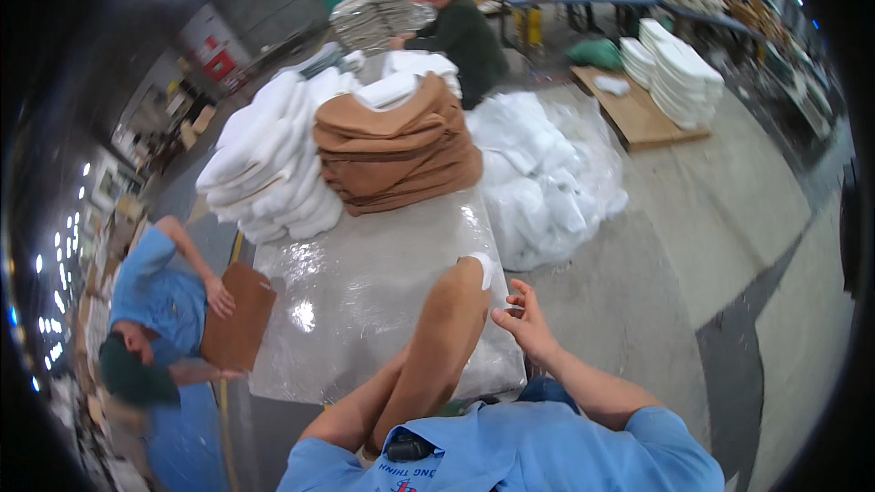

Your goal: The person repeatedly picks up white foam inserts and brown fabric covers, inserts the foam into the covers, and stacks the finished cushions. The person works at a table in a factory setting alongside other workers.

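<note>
A long brown fabric-covered piece (436, 337), possibly a cushion, stands tilted in front of me. White material (483, 266) shows at its far end. My left forearm passes behind its lower part, and the left hand is hidden there, so its grip does not show. Just right of the piece is my right hand (527, 323), fingers apart and a little curled, with nothing in it. Beneath lies a work surface wrapped in clear plastic (337, 301). On its far side rests a stack of folded brown pieces (396, 150).
Left of the brown stack rises a white padded stack (273, 159); to its right sits a plastic bag of white pieces (542, 178). A co-worker in blue (169, 301) holds a brown panel (239, 319) at left. Another person (460, 41) works behind. White pads (674, 77) stand on cardboard (638, 118).
</note>
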A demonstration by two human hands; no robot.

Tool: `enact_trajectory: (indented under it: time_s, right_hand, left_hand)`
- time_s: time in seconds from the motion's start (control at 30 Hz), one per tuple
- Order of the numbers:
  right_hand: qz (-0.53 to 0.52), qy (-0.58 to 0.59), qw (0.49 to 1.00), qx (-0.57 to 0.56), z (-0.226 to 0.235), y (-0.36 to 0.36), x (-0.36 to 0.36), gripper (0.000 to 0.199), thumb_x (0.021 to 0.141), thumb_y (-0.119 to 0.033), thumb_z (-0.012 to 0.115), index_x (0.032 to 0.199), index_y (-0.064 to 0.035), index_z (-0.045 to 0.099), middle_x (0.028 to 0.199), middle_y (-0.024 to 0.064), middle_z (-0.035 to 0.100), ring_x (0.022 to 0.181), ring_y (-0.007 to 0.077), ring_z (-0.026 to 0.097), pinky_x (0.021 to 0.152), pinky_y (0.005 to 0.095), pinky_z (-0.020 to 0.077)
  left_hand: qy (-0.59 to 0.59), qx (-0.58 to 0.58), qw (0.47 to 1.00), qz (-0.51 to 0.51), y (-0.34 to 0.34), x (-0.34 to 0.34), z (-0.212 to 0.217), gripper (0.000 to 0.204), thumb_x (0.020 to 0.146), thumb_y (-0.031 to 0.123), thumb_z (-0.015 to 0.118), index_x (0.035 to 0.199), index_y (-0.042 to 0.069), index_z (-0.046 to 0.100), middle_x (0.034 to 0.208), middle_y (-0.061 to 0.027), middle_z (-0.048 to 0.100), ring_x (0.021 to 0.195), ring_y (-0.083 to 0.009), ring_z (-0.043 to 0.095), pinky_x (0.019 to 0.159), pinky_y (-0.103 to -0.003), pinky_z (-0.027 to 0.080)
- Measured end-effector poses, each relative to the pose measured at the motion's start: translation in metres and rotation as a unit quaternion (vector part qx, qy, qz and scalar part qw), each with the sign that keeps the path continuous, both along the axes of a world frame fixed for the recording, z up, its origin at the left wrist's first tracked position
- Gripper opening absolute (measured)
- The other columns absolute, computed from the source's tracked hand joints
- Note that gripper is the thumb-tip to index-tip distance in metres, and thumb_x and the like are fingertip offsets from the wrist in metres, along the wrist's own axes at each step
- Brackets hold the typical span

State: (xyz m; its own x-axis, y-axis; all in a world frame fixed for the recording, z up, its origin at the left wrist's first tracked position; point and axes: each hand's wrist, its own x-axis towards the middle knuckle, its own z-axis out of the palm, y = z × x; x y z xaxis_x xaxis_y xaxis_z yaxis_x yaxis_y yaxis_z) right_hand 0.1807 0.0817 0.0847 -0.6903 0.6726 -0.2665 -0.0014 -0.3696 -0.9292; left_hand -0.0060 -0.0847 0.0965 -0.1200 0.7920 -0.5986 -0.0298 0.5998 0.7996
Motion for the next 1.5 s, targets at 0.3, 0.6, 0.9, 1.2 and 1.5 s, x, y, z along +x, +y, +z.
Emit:
enact_trajectory:
  time_s: [0.3, 0.6, 0.9, 1.2, 1.5]
  right_hand:
    - [0.043, 0.038, 0.966, -0.250, -0.048, 0.039, 0.022, 0.066, 0.095, -0.038, 0.081, 0.145, -0.0137, 0.046, 0.128, 0.0053, 0.063, 0.114, 0.0150, 0.062, 0.088, 0.0339, 0.0533]
    - [0.082, 0.058, 0.928, -0.358, -0.102, 0.071, 0.029, 0.028, 0.103, -0.026, 0.070, 0.125, -0.0111, 0.064, 0.111, 0.0022, 0.071, 0.097, 0.0141, 0.069, 0.080, 0.0341, 0.0589]
    - [-0.055, 0.039, 0.894, -0.442, -0.154, 0.065, 0.040, 0.029, 0.106, -0.017, 0.059, 0.133, -0.0089, 0.063, 0.122, 0.0049, 0.071, 0.110, 0.0223, 0.069, 0.094, 0.0421, 0.0578]
    - [-0.139, 0.003, 0.821, -0.554, -0.111, 0.078, 0.007, 0.042, 0.112, -0.038, 0.048, 0.141, -0.0101, 0.060, 0.132, 0.0090, 0.068, 0.116, 0.0247, 0.068, 0.099, 0.0412, 0.0551]
    - [-0.093, 0.185, 0.795, -0.570, -0.198, 0.079, 0.000, 0.066, 0.110, -0.063, 0.037, 0.147, -0.0117, 0.055, 0.141, 0.0104, 0.063, 0.128, 0.0276, 0.061, 0.111, 0.0436, 0.0478]
  left_hand:
    - [-0.013, -0.085, 0.995, -0.052, 0.053, 0.011, -0.034, 0.057, 0.106, 0.052, 0.053, 0.128, 0.001, 0.066, 0.108, -0.0173, 0.076, 0.099, -0.0300, 0.072, 0.091, -0.043, 0.055]
    - [0.263, -0.115, 0.954, -0.087, 0.094, 0.010, -0.080, 0.054, 0.105, 0.050, 0.055, 0.127, 0.001, 0.066, 0.109, -0.0194, 0.075, 0.100, -0.0316, 0.072, 0.090, -0.044, 0.055]
    - [0.292, -0.122, 0.945, 0.079, 0.136, 0.015, -0.103, 0.045, 0.097, 0.042, 0.074, 0.124, 0.007, 0.071, 0.105, -0.0142, 0.076, 0.095, -0.0227, 0.074, 0.085, -0.037, 0.057]
    - [-0.190, -0.156, 0.965, 0.085, 0.174, -0.021, -0.107, 0.039, 0.104, 0.037, 0.068, 0.125, 0.005, 0.073, 0.114, -0.0048, 0.076, 0.101, -0.0150, 0.071, 0.091, -0.033, 0.056]
    - [0.301, -0.041, 0.950, -0.069, 0.214, 0.019, -0.131, 0.034, 0.107, 0.035, 0.056, 0.107, 0.004, 0.070, 0.096, -0.0232, 0.072, 0.091, -0.0398, 0.069, 0.079, -0.047, 0.052]
